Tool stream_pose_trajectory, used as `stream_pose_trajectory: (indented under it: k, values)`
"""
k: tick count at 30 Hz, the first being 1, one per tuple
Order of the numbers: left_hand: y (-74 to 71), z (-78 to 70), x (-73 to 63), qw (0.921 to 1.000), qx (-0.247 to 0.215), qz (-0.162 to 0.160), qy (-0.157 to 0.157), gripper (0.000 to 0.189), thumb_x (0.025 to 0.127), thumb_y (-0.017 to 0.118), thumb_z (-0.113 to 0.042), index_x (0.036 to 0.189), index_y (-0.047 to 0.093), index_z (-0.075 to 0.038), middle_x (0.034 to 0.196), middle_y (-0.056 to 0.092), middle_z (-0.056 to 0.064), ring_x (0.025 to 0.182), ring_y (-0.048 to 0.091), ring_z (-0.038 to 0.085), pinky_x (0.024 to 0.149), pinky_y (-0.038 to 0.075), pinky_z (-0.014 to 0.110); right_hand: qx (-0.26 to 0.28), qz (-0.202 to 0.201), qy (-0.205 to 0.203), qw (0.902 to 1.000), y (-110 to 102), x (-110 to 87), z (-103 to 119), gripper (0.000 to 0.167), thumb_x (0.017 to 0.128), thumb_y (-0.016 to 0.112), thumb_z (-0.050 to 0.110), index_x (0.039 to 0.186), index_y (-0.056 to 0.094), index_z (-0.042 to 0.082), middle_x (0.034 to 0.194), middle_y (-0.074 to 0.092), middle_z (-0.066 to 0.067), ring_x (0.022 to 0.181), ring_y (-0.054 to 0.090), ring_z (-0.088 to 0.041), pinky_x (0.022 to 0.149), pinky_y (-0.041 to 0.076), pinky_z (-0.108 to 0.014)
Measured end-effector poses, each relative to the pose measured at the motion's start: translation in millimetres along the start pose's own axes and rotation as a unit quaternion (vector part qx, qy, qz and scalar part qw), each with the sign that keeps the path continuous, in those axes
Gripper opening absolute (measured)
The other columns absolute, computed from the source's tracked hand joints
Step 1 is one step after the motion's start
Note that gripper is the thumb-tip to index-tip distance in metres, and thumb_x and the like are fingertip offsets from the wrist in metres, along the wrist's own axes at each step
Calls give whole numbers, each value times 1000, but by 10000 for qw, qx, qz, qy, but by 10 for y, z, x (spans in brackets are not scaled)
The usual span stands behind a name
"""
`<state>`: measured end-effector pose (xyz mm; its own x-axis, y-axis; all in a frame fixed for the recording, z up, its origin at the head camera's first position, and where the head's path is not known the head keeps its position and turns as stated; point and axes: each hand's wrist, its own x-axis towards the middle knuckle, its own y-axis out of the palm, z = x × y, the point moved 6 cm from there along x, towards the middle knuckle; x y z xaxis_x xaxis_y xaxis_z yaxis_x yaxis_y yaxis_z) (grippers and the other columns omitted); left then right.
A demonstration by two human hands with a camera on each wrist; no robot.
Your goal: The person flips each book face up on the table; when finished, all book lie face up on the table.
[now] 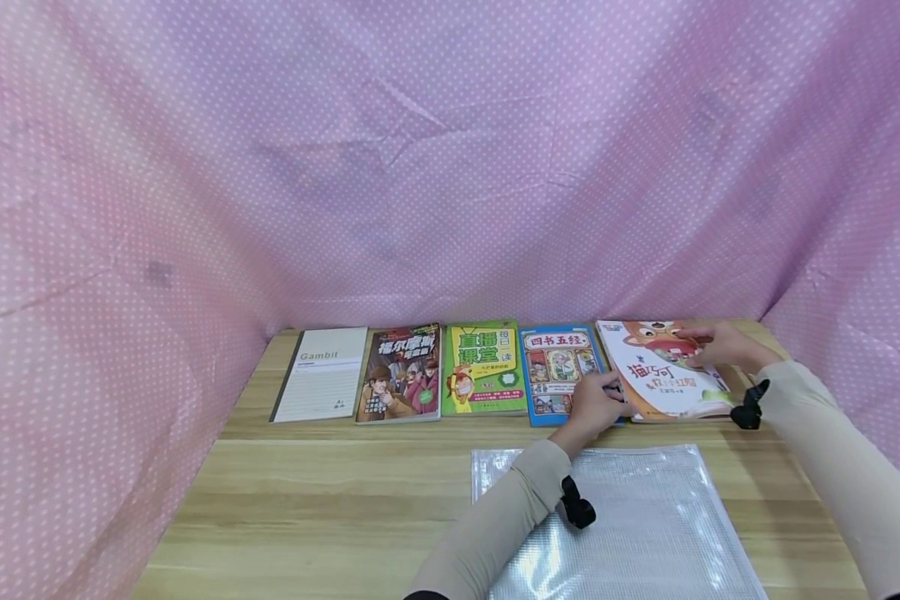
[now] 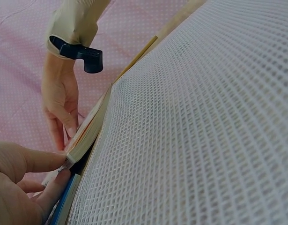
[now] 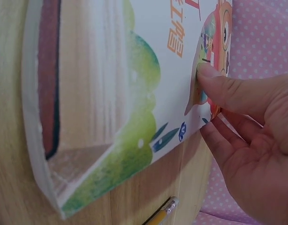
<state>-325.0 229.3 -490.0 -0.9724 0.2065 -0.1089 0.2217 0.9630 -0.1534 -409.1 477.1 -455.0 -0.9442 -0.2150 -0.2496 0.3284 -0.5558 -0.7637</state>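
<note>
A white picture book [image 1: 663, 379] with a cartoon cat in a red scarf on its cover lies at the right end of a row of books. My left hand [image 1: 596, 404] pinches its lower left corner at the spine, thumb and finger on either side in the left wrist view. At the far right edge my right hand [image 1: 723, 346] grips the same book; its thumb [image 3: 223, 89] lies on the cover and the other fingers go under the edge. The blue book [image 1: 558, 358] sits just left, partly covered by my left hand.
Further left lie a green book [image 1: 483, 383], a dark comic-style book [image 1: 400, 387] and a pale Gambit notebook [image 1: 321, 375]. A translucent mesh pouch [image 1: 645, 533] is spread on the wooden table [image 1: 292, 508] in front. Pink dotted cloth [image 1: 420, 167] hangs behind.
</note>
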Motion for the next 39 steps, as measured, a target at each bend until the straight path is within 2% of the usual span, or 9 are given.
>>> stream_pose_trajectory:
  k: [3,5,10,16,24,27,34,39]
  values:
    - [-18,-34,-10,9998,127,-17,140,59,77,84,7,132,68,-5,107,64,2,73,57,0,62,54,18,44,0,-27,10000,-9,-33,44,71,88,73,5,147,39,-13,148,30,-48,129,39,-54,110,32,-69]
    - [-31,-54,-16,9995,224,19,210,58,76,85,7,131,68,-4,101,62,2,72,54,-1,63,53,17,97,28,21,9999,-15,-47,55,71,88,73,6,148,38,-12,149,27,-48,132,34,-57,112,27,-73]
    - [-46,-66,-31,9991,324,170,232,60,77,84,7,133,67,-3,102,61,2,74,52,-2,64,52,17,157,27,173,9997,-11,-38,18,73,88,74,7,149,38,-9,149,25,-48,135,29,-62,112,21,-75]
    - [-54,-58,-52,9987,370,266,222,63,77,84,8,135,65,-4,102,62,1,76,53,-1,64,53,18,84,-71,89,9999,22,-33,24,71,87,72,4,148,39,-11,149,27,-47,135,32,-61,112,22,-75]
    - [-66,-26,-89,9988,252,368,181,63,78,82,9,136,65,-7,107,59,0,79,51,-2,65,54,19,10,-286,-328,9991,63,-90,139,67,85,73,1,140,41,-20,144,33,-49,130,36,-65,109,26,-74]
    - [-76,-14,-101,9989,161,425,147,62,78,81,10,136,65,-7,109,58,0,81,52,-1,65,53,20,5,-398,-330,9987,74,-104,161,65,84,73,-1,139,42,-20,142,36,-49,127,41,-63,109,33,-72]
    - [-140,-47,-82,9990,78,438,12,58,80,80,7,133,67,-12,116,68,2,96,65,8,74,59,22,-17,-457,-335,9984,84,-131,219,68,85,72,1,142,39,-18,142,36,-49,125,43,-63,107,31,-74]
    - [-175,-96,-104,9987,108,478,127,50,85,77,3,132,68,-11,126,70,2,97,67,7,75,58,22,-36,-531,-296,9981,96,-176,228,70,87,72,1,143,37,-19,141,37,-50,122,46,-61,107,35,-71]
